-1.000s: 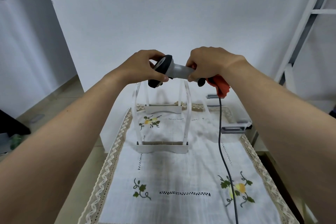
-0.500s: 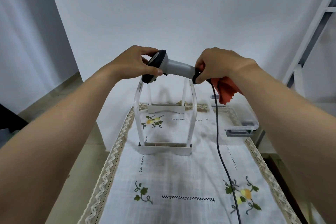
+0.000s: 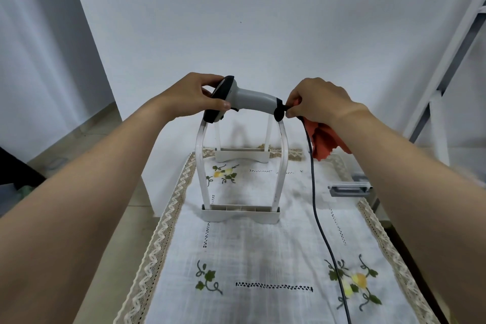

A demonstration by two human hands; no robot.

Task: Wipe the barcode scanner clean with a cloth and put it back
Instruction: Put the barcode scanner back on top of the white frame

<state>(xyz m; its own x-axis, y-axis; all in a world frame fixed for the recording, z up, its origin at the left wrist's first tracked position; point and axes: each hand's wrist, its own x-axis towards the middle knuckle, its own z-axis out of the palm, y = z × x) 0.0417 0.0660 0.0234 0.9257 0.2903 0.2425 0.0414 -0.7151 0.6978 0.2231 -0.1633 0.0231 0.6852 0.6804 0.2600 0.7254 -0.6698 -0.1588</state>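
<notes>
scanner (image 3: 252,98) looks light, rigid plastic, prob slick; head is clamped by left grip (image 3: 192,97), handle butt + cloth (image 3: 326,139) pinched by right grip (image 3: 318,102). Best held by handle.

Arms outstretched, left hand (image 3: 191,97) and right hand (image 3: 318,102) both curled in pinches.

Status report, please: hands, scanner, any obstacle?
Left hand grips scanner head. Right hand pinches its base, holding orange cloth. Clear stand just beneath.
</notes>
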